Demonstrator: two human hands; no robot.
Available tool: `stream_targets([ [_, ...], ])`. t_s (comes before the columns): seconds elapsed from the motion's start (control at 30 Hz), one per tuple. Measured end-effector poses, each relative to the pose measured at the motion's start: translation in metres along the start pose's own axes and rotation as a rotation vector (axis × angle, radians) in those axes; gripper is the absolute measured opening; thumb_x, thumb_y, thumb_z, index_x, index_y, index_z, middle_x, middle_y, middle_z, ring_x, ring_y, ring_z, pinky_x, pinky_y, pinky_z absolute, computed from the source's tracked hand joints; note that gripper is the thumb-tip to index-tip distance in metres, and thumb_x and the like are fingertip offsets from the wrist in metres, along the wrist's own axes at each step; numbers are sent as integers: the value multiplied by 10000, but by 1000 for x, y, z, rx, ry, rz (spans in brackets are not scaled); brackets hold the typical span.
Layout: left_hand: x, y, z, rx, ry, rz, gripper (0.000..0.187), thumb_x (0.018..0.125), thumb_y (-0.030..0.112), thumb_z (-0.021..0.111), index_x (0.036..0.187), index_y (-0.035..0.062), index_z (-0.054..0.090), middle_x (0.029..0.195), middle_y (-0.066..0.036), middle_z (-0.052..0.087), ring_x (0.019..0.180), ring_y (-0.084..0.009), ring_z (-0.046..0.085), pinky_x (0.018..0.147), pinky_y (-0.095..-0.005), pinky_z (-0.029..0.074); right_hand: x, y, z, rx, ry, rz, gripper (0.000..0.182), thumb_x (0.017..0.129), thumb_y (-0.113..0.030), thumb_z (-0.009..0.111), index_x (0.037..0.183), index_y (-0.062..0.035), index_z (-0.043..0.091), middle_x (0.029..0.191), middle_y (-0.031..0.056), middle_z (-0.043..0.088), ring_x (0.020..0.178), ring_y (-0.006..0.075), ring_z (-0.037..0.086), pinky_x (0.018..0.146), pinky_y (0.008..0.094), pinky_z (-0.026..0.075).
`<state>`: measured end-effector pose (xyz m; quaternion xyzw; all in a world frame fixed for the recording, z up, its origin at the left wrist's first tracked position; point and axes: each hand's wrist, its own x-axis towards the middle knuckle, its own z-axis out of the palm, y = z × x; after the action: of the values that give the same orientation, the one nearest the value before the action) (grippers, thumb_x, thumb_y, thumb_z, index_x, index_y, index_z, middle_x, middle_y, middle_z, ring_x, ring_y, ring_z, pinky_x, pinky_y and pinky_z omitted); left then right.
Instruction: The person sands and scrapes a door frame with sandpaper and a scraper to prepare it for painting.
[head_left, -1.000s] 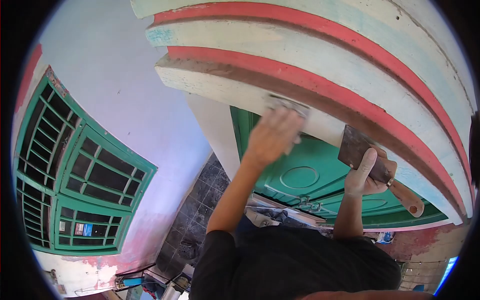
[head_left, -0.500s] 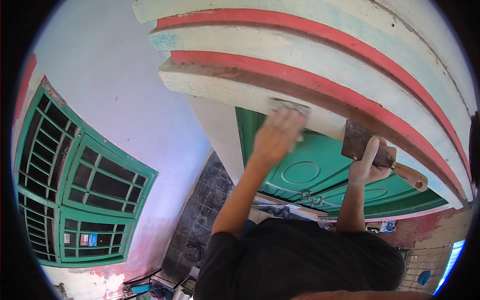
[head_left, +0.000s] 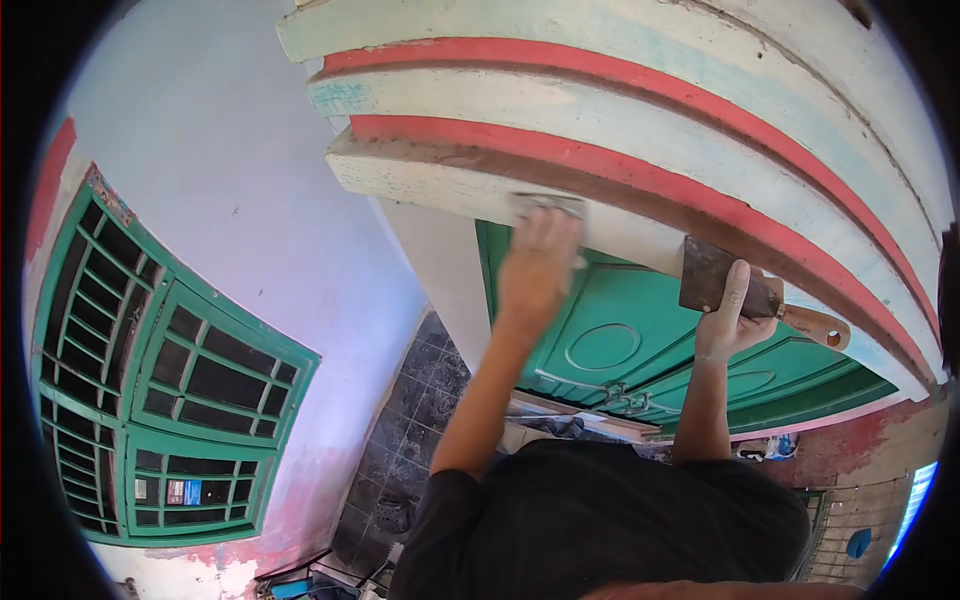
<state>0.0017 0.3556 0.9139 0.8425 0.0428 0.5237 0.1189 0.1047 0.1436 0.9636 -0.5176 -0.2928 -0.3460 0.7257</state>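
Observation:
My left hand presses a flat grey piece against the pale lowest band of the stepped ledge. Motion blurs it, and I cannot tell whether it is a scraper blade or sandpaper. Its upper edge shows above my fingertips, close under the brown strip. My right hand grips a putty knife with a wide dark blade and a wooden handle. My thumb lies along its near face. The blade overlaps the ledge's lower edge in this view.
Below the ledge is a green panelled door with metal handles. On the left, a green barred window is set in the pale wall. Dark floor tiles lie far below, with assorted items near the wall's foot.
My left hand has slid leftward along the band with the flat grey piece. My right hand keeps the putty knife in nearly the same place. The whole view has shifted slightly.

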Motion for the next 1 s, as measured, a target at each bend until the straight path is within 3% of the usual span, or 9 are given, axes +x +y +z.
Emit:
stream_targets([
  [0.1, 3, -49, -13, 62, 230, -6, 496, 910, -75, 622, 1404, -40, 626, 1492, -269, 577, 1479, -451, 457, 1233, -579, 343, 4, -2, 1, -10, -2, -1, 190, 1000, -138, 754, 1041, 32, 677, 895, 51, 715, 725, 67, 638, 622, 219, 514],
  [0.17, 14, -48, -18, -67, 494, -262, 543, 895, -97, 618, 1435, -41, 602, 1531, -277, 535, 1500, -439, 427, 1260, -552, 311, 7, -13, 2, -2, 7, -24, 173, 1000, -132, 755, 1033, 21, 683, 886, 44, 713, 726, 61, 632, 615, 219, 506],
  [0.23, 4, -25, -3, -65, 456, -227, 559, 889, -100, 624, 1445, -45, 591, 1539, -287, 521, 1502, -441, 422, 1264, -546, 306, 11, -33, 6, 60, -98, 146, 132, 1002, -106, 746, 1018, 13, 693, 881, 28, 713, 752, 56, 630, 656, 217, 502],
  [0.33, -21, 8, 22, -69, 216, -59, 583, 887, -103, 630, 1465, -70, 558, 1541, -313, 503, 1495, -448, 425, 1255, -537, 323, 33, -68, 51, -49, -309, 29, 138, 978, -90, 775, 994, 38, 728, 844, 37, 730, 718, 47, 628, 630, 218, 501],
  [0.47, -35, 14, 11, -178, 196, 48, 597, 871, -117, 626, 1462, -94, 545, 1536, -316, 504, 1476, -460, 445, 1235, -518, 364, 54, -92, 144, -107, -876, -288, 256, 956, -225, 762, 975, 30, 781, 792, 178, 741, 666, 263, 710, 667, 377, 570],
  [0.53, -38, 10, -4, -211, 327, -79, 565, 915, -130, 588, 1476, -107, 522, 1529, -304, 524, 1457, -426, 490, 1218, -479, 394, 51, -87, 188, -76, -938, -478, 239, 924, -205, 763, 949, 33, 775, 766, 218, 703, 684, 377, 693, 670, 459, 562],
  [0.73, -25, -7, -44, -233, 526, -444, 446, 1082, -10, 478, 1518, -105, 473, 1531, -285, 537, 1429, -329, 542, 1161, -385, 434, 33, -79, 221, -409, -916, -572, 189, 900, -161, 751, 847, 20, 757, 774, 242, 691, 741, 423, 691, 686, 501, 548],
  [0.97, -14, -9, -69, -397, 563, -750, 440, 1139, 158, 454, 1483, -110, 517, 1484, -258, 595, 1356, -293, 602, 1132, -375, 464, 43, -97, 226, -154, -852, -539, 186, 874, -181, 770, 825, -2, 760, 772, 206, 718, 752, 388, 714, 706, 516, 546],
  [1.0, -14, -9, -68, -394, 610, -723, 447, 1143, 178, 449, 1472, -114, 528, 1480, -252, 600, 1347, -290, 607, 1138, -377, 462, 49, -118, 219, -380, -964, -387, 725, 879, -124, 768, 1546, -103, 484, 973, 280, 716, 920, 424, 721, 796, 471, 555],
])
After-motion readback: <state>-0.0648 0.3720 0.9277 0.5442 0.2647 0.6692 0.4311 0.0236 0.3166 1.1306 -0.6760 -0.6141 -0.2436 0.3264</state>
